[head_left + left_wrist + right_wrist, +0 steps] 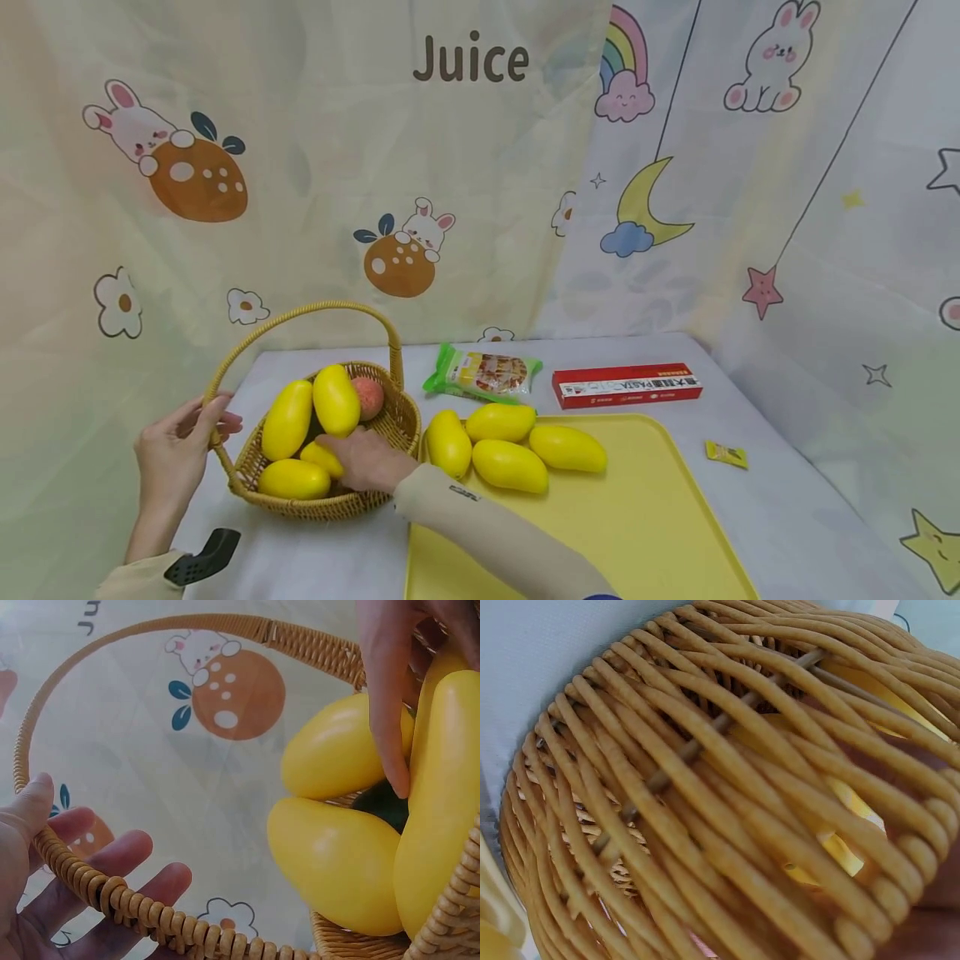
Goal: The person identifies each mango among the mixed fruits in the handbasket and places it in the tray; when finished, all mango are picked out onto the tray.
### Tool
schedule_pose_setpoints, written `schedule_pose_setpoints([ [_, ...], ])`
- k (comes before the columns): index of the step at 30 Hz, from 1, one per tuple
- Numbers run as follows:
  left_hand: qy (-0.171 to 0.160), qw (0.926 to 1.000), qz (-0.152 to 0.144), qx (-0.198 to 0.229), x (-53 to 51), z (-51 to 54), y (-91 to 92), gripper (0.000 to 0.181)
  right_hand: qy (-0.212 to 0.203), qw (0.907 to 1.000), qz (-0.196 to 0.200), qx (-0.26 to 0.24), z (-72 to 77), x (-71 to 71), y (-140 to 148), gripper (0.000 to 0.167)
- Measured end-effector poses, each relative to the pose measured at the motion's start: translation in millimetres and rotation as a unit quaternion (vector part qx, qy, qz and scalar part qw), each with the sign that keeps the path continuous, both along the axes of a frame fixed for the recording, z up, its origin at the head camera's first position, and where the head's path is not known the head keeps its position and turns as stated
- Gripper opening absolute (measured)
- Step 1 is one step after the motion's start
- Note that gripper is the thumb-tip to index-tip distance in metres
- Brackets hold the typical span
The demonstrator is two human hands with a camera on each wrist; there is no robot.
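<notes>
The fingers of the right hand (367, 463) are resting inside the basket (330, 508) against a partly covered mango (321, 457); their tips are mostly hidden, so whether they are gripping it I cannot tell. That mango is lying below and left of the fingers, toward the basket's front. Three more mangoes (287, 419) are crowding round it at the basket's left and back, with a reddish round fruit (368, 398) sitting behind the hand. The left hand (176, 446) is curling thumb and fingers round the handle (315, 308) at the basket's left. Right of the basket, a yellow tray (622, 525) is bearing four mangoes (510, 467); behind the tray, a green packet (483, 373) and a red pasta box (627, 386) are lying.
</notes>
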State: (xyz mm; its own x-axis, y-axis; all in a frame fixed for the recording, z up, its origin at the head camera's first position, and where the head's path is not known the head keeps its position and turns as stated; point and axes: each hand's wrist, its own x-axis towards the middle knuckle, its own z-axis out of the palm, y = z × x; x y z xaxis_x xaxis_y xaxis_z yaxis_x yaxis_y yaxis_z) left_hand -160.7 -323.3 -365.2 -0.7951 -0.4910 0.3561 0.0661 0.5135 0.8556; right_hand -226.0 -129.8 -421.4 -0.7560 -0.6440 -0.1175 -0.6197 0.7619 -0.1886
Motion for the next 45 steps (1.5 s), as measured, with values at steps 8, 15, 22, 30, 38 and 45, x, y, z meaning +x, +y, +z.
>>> schedule_pose_setpoints([
  [8, 0.000, 1.0000, -0.004, 0.001, 0.5, 1.2, 1.1, 0.036, 0.000, 0.9999, -0.004, 0.016, 6.4, -1.3, 6.1, 0.061],
  [15, -0.002, 1.0000, -0.001, -0.007, -0.5, 1.4, 1.2, 0.038, 0.007, 0.9998, 0.002, 0.020, 17.9, -3.2, 16.3, 0.064],
  [22, 0.003, 1.0000, 0.001, -0.005, 0.0, 0.4, 0.1, 0.035, 0.040, 0.9983, 0.027, 0.032, 22.5, 0.1, 27.4, 0.064],
  [30, 0.000, 1.0000, 0.006, -0.007, -0.1, -0.4, -1.3, 0.034, 0.037, 0.9964, 0.065, 0.042, 28.1, -1.4, 41.9, 0.072],
  [38, 0.002, 1.0000, 0.001, -0.005, -0.2, -1.4, -1.5, 0.034, 0.042, 0.9955, 0.084, 0.016, 33.3, -3.5, 53.8, 0.080],
  [45, 0.001, 1.0000, -0.001, 0.004, -0.2, 0.0, -0.6, 0.032, 0.059, 0.9953, 0.077, 0.008, 37.9, -6.8, 63.3, 0.080],
])
